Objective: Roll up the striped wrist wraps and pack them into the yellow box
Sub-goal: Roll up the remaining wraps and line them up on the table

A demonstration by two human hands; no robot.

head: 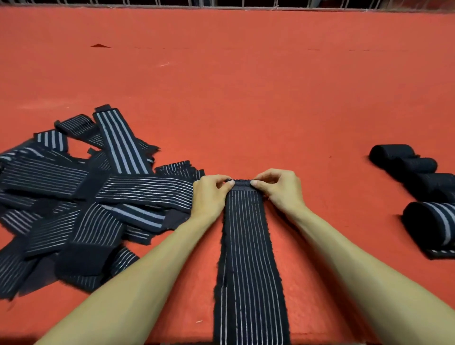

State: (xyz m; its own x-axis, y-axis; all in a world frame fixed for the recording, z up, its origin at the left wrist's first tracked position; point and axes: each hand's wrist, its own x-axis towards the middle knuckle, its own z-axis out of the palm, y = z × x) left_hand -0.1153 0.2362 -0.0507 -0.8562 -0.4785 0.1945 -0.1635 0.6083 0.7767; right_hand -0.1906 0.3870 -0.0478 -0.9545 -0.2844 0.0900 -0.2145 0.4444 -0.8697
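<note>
Head view, left hand point(210, 194) and right hand point(278, 188) pinching far end of flat striped wrap point(246, 246)

A red surface point(246, 86) reaches back to a pale barred railing point(202, 3).

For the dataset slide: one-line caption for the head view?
Left hand and right hand pinch the striped wrap at its far end; loose pile left, finished rolls right.
</note>
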